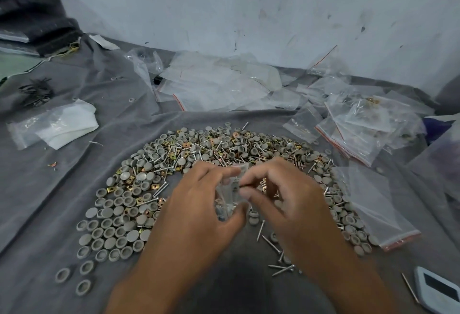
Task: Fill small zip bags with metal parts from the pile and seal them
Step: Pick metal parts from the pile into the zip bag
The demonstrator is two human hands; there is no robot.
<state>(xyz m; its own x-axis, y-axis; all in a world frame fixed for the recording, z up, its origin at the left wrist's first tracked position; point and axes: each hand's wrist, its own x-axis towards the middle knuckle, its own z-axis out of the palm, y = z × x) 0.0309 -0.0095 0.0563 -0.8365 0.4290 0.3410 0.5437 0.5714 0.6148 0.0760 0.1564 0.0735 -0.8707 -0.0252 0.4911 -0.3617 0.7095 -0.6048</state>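
Pinching zip bag between both hands.

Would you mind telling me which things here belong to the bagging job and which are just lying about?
In use: small zip bag, held by left hand and right hand; pile of metal parts; empty zip bags; filled bags.

Lying about: white cloth; dark rings; folded dark fabric; pale blue device.
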